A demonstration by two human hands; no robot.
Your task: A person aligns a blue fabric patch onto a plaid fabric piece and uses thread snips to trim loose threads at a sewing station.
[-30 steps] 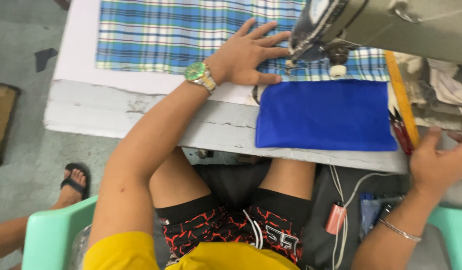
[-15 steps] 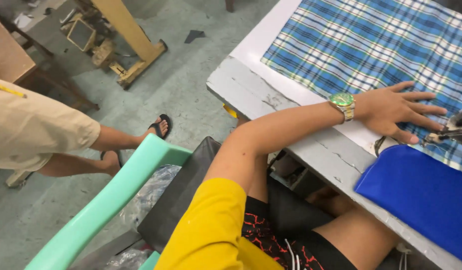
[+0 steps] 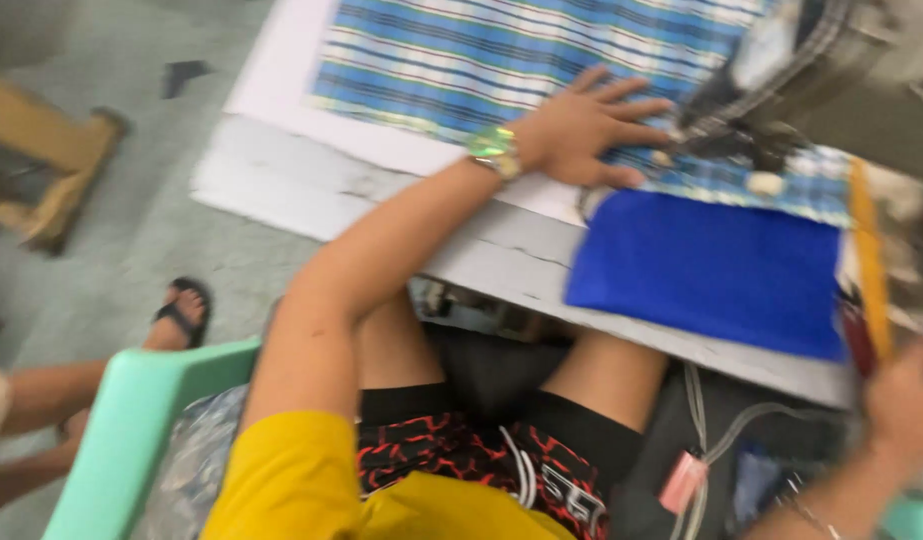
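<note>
- Grey concrete floor; worn white sewing table with a cracked, chipped front edge, seen from above. Frame is motion-blurred.
- Blue-and-white plaid fabric lies flat across the tabletop, running under the sewing machine head at top right. Woven, thin, lies without wrinkles.
- Left hand rests palm-down on the plaid, fingers spread and extended toward the needle area — open, flat, pinning the cloth against the table, not pinching it. Green-gold wristwatch on that wrist.
- Solid blue cloth piece, rectangular, matte, sits at the table's near edge just beside the left hand and overlaps the plaid's near edge.
- Yellow measuring tape or strip runs along the blue piece's right side.
- Right hand is low at the table's right edge, blurred and cut by the frame; cannot tell whether it grips anything.
- Mint-green plastic chair under the person; another person's sandalled foot on the floor at left.
</note>
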